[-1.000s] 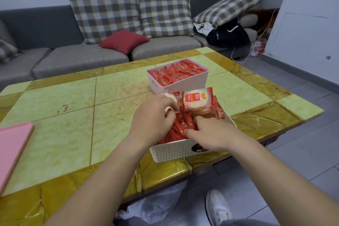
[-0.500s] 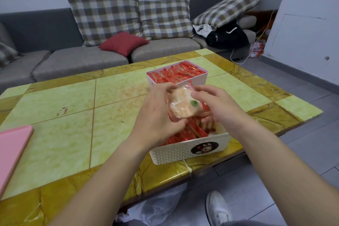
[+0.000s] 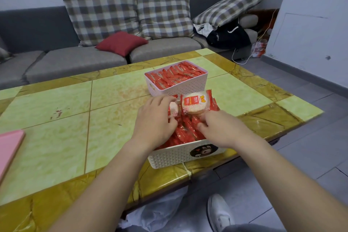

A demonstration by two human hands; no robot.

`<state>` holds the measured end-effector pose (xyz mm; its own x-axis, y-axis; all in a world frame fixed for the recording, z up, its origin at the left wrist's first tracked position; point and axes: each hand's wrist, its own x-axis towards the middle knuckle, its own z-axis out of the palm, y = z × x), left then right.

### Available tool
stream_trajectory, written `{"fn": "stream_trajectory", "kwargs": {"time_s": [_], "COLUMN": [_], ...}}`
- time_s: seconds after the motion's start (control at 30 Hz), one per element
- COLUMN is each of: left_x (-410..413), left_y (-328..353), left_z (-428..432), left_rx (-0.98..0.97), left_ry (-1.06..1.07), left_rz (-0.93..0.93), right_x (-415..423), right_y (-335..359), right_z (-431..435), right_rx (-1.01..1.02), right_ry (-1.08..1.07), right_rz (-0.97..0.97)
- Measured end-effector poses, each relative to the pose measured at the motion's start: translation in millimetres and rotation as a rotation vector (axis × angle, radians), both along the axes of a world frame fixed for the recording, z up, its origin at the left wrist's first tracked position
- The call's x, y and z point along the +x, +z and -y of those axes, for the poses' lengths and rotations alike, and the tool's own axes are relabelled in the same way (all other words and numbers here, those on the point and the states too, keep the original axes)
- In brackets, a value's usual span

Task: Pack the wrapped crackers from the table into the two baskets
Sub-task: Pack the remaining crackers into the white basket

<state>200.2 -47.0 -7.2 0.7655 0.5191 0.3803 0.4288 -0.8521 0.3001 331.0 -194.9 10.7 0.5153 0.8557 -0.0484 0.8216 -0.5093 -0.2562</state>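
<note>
A: Left edge, flat pink board (image 3: 9, 149) on the green-and-yellow tiled table (image 3: 56, 137). Left hand (image 3: 156, 118)?

B: Over the near white perforated plastic basket (image 3: 175, 156), fingers curled round a clear-wrapped round cracker (image 3: 174, 108) at its far end.

A: Just right of that?

B: A second red-labelled wrapped round cracker (image 3: 194, 104), standing upright on the red packets in the basket. Right hand (image 3: 220, 130) rests below it, fingers bent down among the red packets; cannot tell whether it grips anything.

A: Behind?

B: Far white perforated basket (image 3: 178, 88), touching or just beside the near one, filled with red wrapped packets (image 3: 175, 75).
</note>
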Motion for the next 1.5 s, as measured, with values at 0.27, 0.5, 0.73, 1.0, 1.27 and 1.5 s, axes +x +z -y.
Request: {"fn": "stream_trajectory", "kwargs": {"time_s": [0.27,0.5,0.73,1.0,1.27,1.5], "left_x": [12.7,19.2,20.0,18.3,17.5,27.1], "left_y": [-1.4,-3.6,6.9,9.7,25.6,11.1], "left_z": [13.5,23.0,30.7,26.9,39.4,49.1], "left_rx": [-0.046,-0.097,-0.423,-0.457,-0.671,-0.134], "left_ry": [-0.111,-0.073,-0.129,0.037,-0.336,-0.239], "left_rz": [-0.137,-0.009,0.323,0.336,0.406,0.388], "right_x": [20.9,23.9,37.9,44.2,37.1,25.6], "right_y": [28.8,11.1,20.4,12.5,44.8,57.9], "right_z": [7.3,-11.5,-2.1,2.8,34.6,38.3], "right_rx": [0.318,0.375,0.668,0.606,0.775,0.786], "right_ry": [-0.245,-0.407,-0.363,-0.356,-0.1,-0.513], "right_rz": [-0.124,-0.219,-0.671,-0.458,-0.703,-1.165]}}
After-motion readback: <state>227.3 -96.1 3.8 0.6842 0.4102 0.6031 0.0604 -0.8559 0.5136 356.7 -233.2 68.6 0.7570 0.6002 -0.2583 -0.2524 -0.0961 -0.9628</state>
